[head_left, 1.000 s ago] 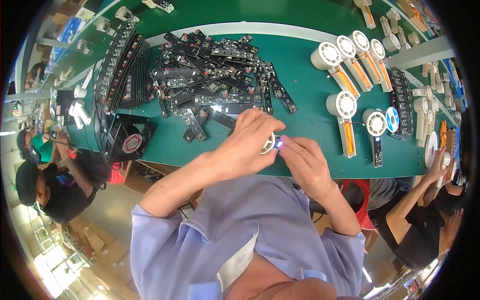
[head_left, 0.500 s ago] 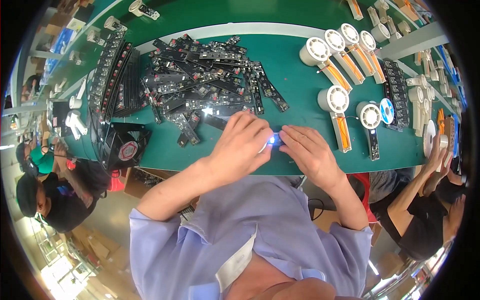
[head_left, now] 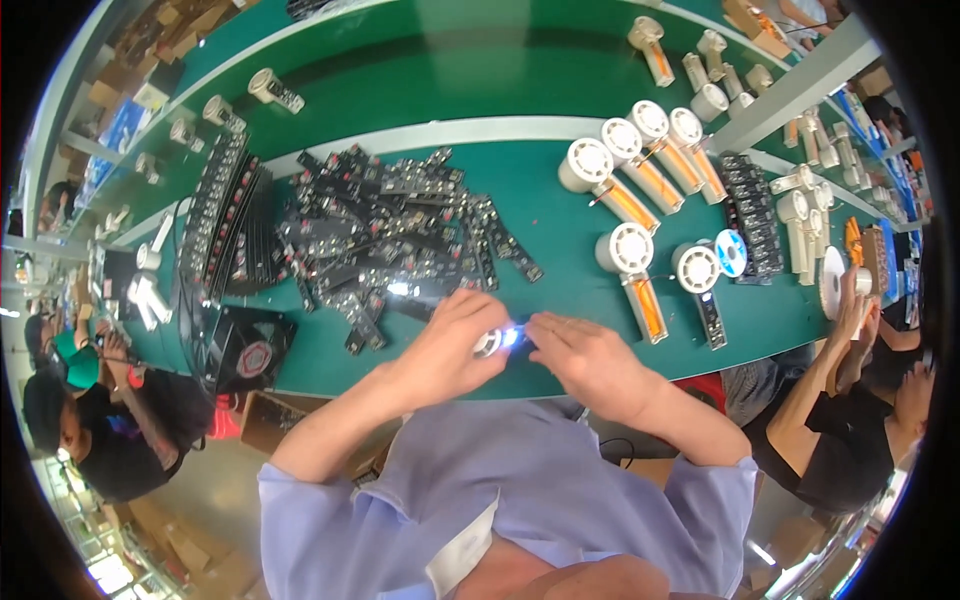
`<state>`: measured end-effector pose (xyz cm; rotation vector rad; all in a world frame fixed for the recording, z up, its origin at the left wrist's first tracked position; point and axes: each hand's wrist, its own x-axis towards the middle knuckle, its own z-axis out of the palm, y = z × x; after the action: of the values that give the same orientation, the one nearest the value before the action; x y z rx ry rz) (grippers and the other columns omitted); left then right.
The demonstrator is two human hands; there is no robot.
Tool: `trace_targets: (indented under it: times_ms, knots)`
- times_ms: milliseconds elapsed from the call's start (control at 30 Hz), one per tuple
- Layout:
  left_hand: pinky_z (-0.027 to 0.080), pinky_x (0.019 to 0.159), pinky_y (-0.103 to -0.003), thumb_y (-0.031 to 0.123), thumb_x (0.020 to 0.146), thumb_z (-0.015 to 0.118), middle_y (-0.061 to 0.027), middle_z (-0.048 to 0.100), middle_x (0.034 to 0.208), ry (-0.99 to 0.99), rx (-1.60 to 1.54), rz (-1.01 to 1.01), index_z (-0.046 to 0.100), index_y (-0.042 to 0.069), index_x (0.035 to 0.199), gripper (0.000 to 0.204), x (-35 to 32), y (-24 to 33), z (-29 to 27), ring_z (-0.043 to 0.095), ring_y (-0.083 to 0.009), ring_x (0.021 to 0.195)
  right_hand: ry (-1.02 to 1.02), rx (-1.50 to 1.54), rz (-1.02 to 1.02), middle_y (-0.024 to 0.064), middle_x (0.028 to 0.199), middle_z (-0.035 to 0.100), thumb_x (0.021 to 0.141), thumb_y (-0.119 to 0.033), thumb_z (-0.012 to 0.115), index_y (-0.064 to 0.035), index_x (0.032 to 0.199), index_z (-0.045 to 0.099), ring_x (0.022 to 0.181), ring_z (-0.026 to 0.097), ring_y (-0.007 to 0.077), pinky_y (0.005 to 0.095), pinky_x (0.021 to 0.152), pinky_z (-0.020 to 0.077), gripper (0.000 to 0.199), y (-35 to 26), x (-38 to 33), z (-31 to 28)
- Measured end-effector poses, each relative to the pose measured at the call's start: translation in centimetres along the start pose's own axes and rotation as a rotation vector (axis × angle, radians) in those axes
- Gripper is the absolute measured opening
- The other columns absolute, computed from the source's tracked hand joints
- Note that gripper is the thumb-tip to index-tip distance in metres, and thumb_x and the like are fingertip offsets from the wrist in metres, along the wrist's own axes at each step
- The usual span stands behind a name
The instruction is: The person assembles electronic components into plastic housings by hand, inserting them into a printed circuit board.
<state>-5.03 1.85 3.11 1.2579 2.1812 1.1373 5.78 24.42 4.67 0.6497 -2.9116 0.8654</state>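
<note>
My left hand [head_left: 455, 342] is closed around a small white handheld fan [head_left: 487, 344], and part of its round slotted head shows beside the fingers. A bright bluish-white light [head_left: 512, 336] glows between my hands. The fingers of my right hand [head_left: 588, 365] are bent together at the lit end; what they pinch is hidden. Just beyond lies a heap of black circuit boards [head_left: 400, 215]. Off to the right, a white fan [head_left: 697, 268] with a dark board in its handle rests next to a blue-and-white reel [head_left: 731, 253].
White fans with orange-wired handles [head_left: 630, 250] lie at the right of the green table [head_left: 530, 375]. Boards stand stacked at left [head_left: 225, 215] and right [head_left: 752, 220]. A black square fan [head_left: 250, 350] sits at the left front edge. Co-workers [head_left: 105, 420] flank me on both sides.
The whole view has shifted, so the table and its things sit lower and more of the far side shows. More of the fan's round head shows by my left hand.
</note>
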Motion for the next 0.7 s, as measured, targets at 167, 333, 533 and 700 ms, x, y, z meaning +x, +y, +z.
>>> trace_targets:
  times_ms: [167,333,533,700]
  knots:
    - [0.048,0.097,-0.045,0.006,0.086,0.077,-0.0151,0.067,0.107,-0.019,-0.02,-0.013,0.065,0.002,0.106,0.024,-0.1,0.1,-0.2,0.059,-0.0372,0.106,-0.031,-0.124,0.024,0.0299,0.126,0.072,0.095,-0.005,0.07,0.0109,0.121,0.067,0.12,0.071,0.0432,0.0488,0.105,0.058,0.031,-1.3,0.0,-0.1]
    - [0.046,0.099,-0.047,0.008,0.088,0.076,-0.0142,0.066,0.109,-0.03,0.022,0.013,0.065,0.003,0.109,0.024,-0.1,0.2,0.2,0.059,-0.0366,0.107,0.005,-0.057,-0.019,0.0288,0.125,0.072,0.093,-0.007,0.07,0.0116,0.12,0.067,0.117,0.074,0.0401,0.0447,0.101,0.0613,0.033,-0.4,-0.7,0.8]
    - [0.046,0.099,-0.045,0.011,0.088,0.077,-0.013,0.067,0.114,-0.064,0.1,0.011,0.066,0.004,0.11,0.025,0.1,0.6,-0.3,0.06,-0.0347,0.113,0.165,-0.037,-0.086,0.0236,0.123,0.074,0.094,-0.008,0.076,0.0071,0.118,0.07,0.113,0.075,0.0361,0.0431,0.095,0.0637,0.03,0.8,-1.1,2.3]
    - [0.049,0.095,-0.042,0.013,0.088,0.08,-0.0103,0.069,0.123,0.316,0.114,0.313,0.068,0.005,0.116,0.031,-1.1,0.9,-1.1,0.064,-0.0305,0.117,0.117,0.004,-0.066,0.024,0.119,0.075,0.093,-0.005,0.075,0.007,0.118,0.071,0.108,0.076,0.0366,0.0428,0.091,0.0634,0.027,2.5,-0.3,-1.7]
